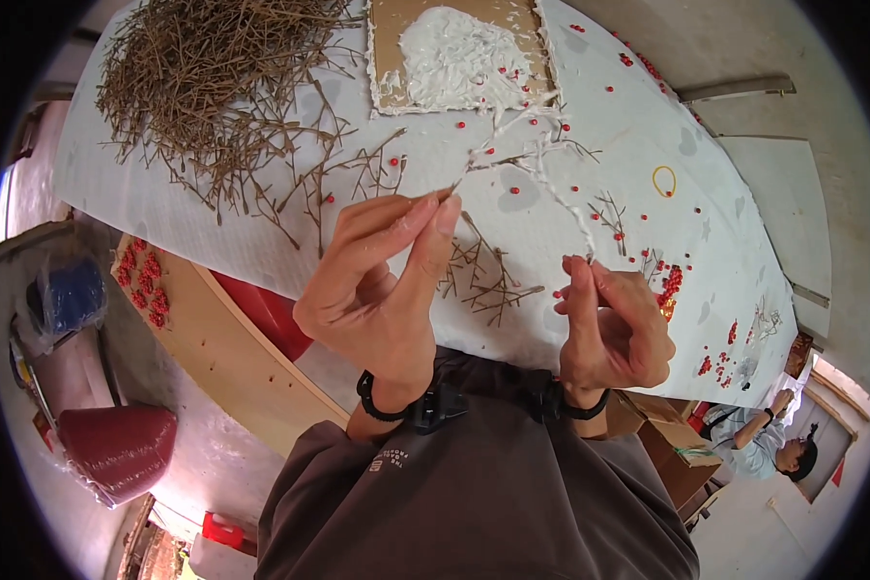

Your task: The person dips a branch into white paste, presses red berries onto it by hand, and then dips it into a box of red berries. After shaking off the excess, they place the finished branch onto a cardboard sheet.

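In front of me both hands are raised over the table with thumb and finger pinched. My left hand (382, 280) grips the tip of a thin branched brown twig (507, 160), partly coated in white paste. My right hand (617, 324) pinches the lower end of a white-coated strand (563, 190) that runs up to the same twig; a small red bead shows by its fingertips. Whether strand and twig are one piece, I cannot tell. Beyond them lies a cardboard tray (389, 95) with a mound of white paste (459, 58). Bare twigs (488, 280) lie between my hands.
A large heap of brown twigs (213, 87) covers the far left of the white-covered table (532, 324). Loose red beads (672, 280) and a yellow ring (664, 181) lie right. A board with red bead clusters (145, 280) stands left. At the right another person (759, 435) is visible.
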`<state>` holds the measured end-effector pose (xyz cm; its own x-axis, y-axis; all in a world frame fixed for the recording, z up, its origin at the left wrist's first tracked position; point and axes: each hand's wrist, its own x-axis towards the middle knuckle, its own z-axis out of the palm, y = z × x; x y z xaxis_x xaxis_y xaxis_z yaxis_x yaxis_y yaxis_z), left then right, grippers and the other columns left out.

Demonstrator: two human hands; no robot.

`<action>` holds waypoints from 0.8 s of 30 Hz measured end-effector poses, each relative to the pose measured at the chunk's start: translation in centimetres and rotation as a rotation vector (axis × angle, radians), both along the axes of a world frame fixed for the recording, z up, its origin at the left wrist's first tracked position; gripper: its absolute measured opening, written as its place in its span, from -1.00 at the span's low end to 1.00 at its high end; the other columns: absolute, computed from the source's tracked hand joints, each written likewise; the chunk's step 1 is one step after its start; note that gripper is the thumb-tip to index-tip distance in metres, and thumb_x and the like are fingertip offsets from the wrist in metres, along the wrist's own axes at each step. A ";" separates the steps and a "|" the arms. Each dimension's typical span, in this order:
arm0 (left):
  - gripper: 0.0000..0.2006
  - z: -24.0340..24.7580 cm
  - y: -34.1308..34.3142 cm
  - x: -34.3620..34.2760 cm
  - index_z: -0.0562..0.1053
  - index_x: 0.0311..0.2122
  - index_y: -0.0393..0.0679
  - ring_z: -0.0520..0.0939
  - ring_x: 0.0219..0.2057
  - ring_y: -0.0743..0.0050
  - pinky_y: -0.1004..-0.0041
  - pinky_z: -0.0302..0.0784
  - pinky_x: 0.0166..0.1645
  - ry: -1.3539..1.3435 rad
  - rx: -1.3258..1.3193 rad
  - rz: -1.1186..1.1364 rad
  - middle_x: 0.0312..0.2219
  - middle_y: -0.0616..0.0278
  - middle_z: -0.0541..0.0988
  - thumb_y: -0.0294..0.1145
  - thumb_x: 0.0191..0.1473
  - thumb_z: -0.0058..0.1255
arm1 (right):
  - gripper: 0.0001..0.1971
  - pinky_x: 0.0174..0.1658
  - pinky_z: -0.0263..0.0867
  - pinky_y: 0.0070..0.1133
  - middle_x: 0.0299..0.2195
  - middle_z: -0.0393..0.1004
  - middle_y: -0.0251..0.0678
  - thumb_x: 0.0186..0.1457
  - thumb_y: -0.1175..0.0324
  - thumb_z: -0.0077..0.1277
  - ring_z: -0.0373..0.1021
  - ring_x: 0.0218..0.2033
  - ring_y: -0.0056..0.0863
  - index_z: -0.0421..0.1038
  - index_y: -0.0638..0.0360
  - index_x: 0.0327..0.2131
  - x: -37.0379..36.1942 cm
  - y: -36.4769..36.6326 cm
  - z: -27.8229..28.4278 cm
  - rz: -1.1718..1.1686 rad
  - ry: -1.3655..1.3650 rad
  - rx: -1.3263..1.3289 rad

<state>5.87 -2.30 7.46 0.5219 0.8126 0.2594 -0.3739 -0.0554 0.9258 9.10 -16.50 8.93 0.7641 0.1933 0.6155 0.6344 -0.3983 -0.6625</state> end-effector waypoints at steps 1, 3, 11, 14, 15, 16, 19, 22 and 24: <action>-0.75 -0.1 0.0 0.1 0.56 -0.39 -0.28 0.61 -0.35 0.37 0.56 0.54 -0.27 -0.004 -0.036 0.017 -0.42 0.07 0.63 -0.85 -0.22 0.21 | -0.85 -0.69 0.27 -0.74 -0.58 0.53 -0.06 -0.11 0.76 0.16 0.41 -0.69 -0.55 0.44 0.47 -0.41 0.1 0.0 -0.1 -0.012 0.014 0.005; -0.75 -0.2 0.1 0.1 0.56 -0.39 -0.28 0.61 -0.35 0.36 0.55 0.54 -0.27 -0.020 -0.022 0.024 -0.42 0.07 0.62 -0.85 -0.22 0.21 | -0.85 -0.70 0.28 -0.74 -0.58 0.53 -0.07 -0.12 0.76 0.17 0.41 -0.69 -0.54 0.44 0.48 -0.41 0.4 0.2 -0.1 -0.034 0.041 0.014; -0.75 -0.3 -0.1 -0.1 0.56 -0.39 -0.26 0.61 -0.32 0.32 0.52 0.55 -0.25 -0.057 -0.005 0.039 -0.40 0.05 0.62 -0.85 -0.22 0.21 | -0.82 -0.63 0.26 -0.70 -0.59 0.53 -0.08 -0.20 0.77 0.23 0.41 -0.68 -0.52 0.45 0.47 -0.45 0.2 1.5 0.0 0.062 0.032 0.009; -0.75 -0.5 0.1 -0.1 0.56 -0.39 -0.27 0.60 -0.31 0.31 0.51 0.55 -0.24 -0.053 0.028 0.022 -0.40 0.05 0.62 -0.85 -0.22 0.21 | -0.80 -0.61 0.25 -0.69 -0.60 0.53 -0.09 -0.24 0.78 0.25 0.41 -0.68 -0.51 0.46 0.46 -0.47 -0.1 2.0 0.2 0.103 0.023 -0.007; -0.77 -0.6 0.2 -0.2 0.55 -0.38 -0.30 0.59 -0.29 0.29 0.48 0.55 -0.20 -0.049 0.064 0.011 -0.38 0.00 0.61 -0.86 -0.18 0.15 | -0.80 -0.60 0.25 -0.68 -0.60 0.52 -0.10 -0.26 0.78 0.26 0.42 -0.67 -0.51 0.46 0.46 -0.48 -0.2 2.1 0.3 0.124 0.018 -0.014; -0.78 -0.8 0.3 -0.3 0.54 -0.36 -0.33 0.58 -0.27 0.27 0.44 0.56 -0.17 -0.046 0.099 -0.001 -0.37 -0.04 0.59 -0.87 -0.13 0.10 | -0.80 -0.60 0.25 -0.68 -0.60 0.52 -0.10 -0.26 0.78 0.26 0.42 -0.67 -0.51 0.46 0.46 -0.48 -0.3 2.2 0.3 0.122 0.019 -0.016; -0.79 -0.9 0.3 -0.3 0.53 -0.34 -0.35 0.58 -0.26 0.25 0.41 0.56 -0.14 -0.042 0.136 -0.014 -0.35 -0.08 0.57 -0.88 -0.09 0.05 | -0.80 -0.60 0.26 -0.69 -0.61 0.53 -0.11 -0.29 0.78 0.27 0.42 -0.67 -0.51 0.47 0.46 -0.50 -0.4 2.5 0.3 0.138 0.016 -0.009; -0.79 -0.9 0.3 -0.1 0.53 -0.34 -0.35 0.58 -0.26 0.25 0.41 0.55 -0.14 -0.042 0.140 -0.015 -0.36 -0.08 0.58 -0.88 -0.10 0.06 | -0.80 -0.59 0.26 -0.69 -0.61 0.52 -0.10 -0.29 0.78 0.27 0.42 -0.67 -0.51 0.47 0.46 -0.51 -0.1 2.4 0.2 0.146 -0.001 -0.028; -0.76 -0.6 0.2 0.2 0.56 -0.36 -0.31 0.59 -0.29 0.32 0.49 0.53 -0.20 -0.057 0.066 0.007 -0.38 0.00 0.61 -0.86 -0.17 0.16 | -0.80 -0.59 0.26 -0.69 -0.61 0.52 -0.10 -0.29 0.78 0.27 0.42 -0.67 -0.51 0.46 0.46 -0.51 0.2 2.1 0.1 0.151 -0.009 -0.039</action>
